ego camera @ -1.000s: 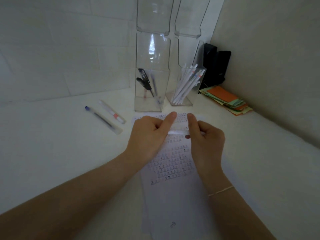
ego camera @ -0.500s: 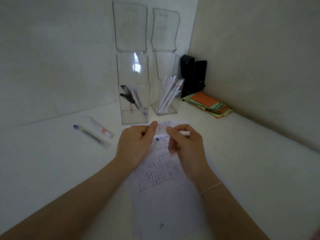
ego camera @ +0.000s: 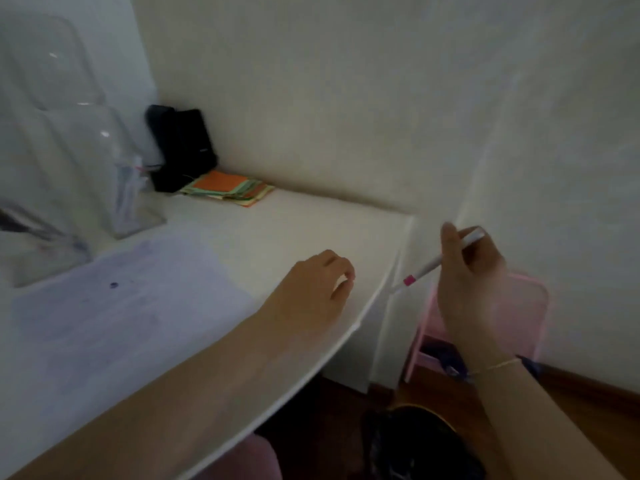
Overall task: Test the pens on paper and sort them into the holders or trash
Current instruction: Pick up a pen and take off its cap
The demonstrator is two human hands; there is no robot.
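Note:
My right hand (ego camera: 471,282) grips a white pen (ego camera: 429,266) with a pink band near its tip, holding it off the desk's right edge, above a pink bin (ego camera: 530,306) on the floor. The tip points down and left. My left hand (ego camera: 311,289) rests on the white desk (ego camera: 311,230) near its edge, fingers curled; a pale spot shows between them, and I cannot tell whether it holds anything. The test paper (ego camera: 121,306) lies blurred at the left. Two clear holders (ego camera: 131,202) with pens stand behind it.
A stack of coloured notes (ego camera: 228,188) and two black objects (ego camera: 180,147) sit in the desk's back corner. A wall runs close along the right. A dark bag (ego camera: 415,445) lies on the wooden floor below the desk edge.
The view has swung right. My right hand carried the pen from above the paper out past the desk edge over the pink bin. My left hand let go of the pen and stayed on the desk.

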